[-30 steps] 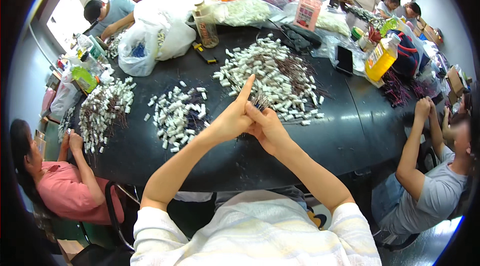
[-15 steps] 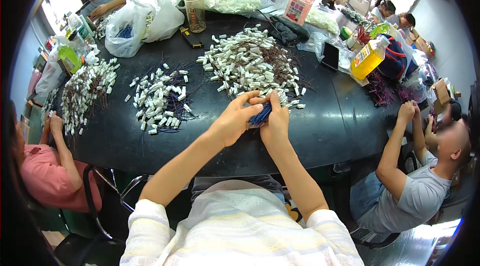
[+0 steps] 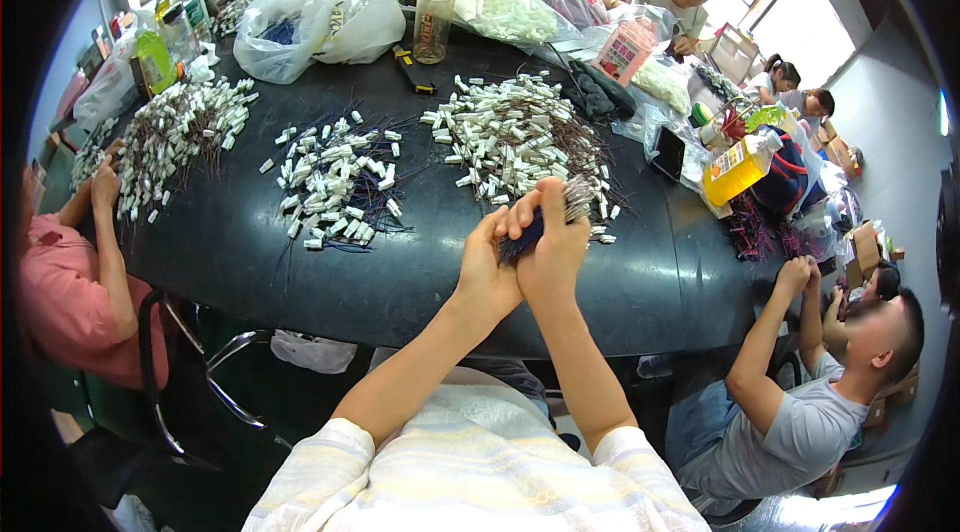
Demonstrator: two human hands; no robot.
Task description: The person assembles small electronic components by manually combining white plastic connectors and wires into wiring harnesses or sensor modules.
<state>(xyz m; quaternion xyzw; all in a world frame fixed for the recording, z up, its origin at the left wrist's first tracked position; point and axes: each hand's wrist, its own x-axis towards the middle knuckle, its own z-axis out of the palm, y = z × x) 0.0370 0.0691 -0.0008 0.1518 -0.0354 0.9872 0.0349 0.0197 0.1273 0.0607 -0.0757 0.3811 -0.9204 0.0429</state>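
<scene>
My right hand (image 3: 553, 250) is closed around a bundle of dark blue wires (image 3: 521, 240), with pale, thin wire ends fanning out past its fingers. My left hand (image 3: 490, 265) presses against the same bundle from the left, its fingers curled over it, and the two palms nearly meet. Part of the bundle is hidden inside the hands. Just beyond them lies a large heap of white connectors with brown wires (image 3: 510, 137). Left of that is a smaller pile of white connectors with dark blue wires (image 3: 340, 177).
Another heap of white connectors (image 3: 185, 137) lies at the far left beside a person in pink. A yellow-handled cutter knife (image 3: 412, 70), a clear bottle (image 3: 434, 17) and plastic bags (image 3: 355, 2) stand across the black table (image 3: 400, 282). A phone (image 3: 667, 151) and orange drink bottle (image 3: 740, 170) are right.
The bundle has turned so its pale ends now show up and to the right. My hands have drawn closer together around it, and the whole view has shifted slightly.
</scene>
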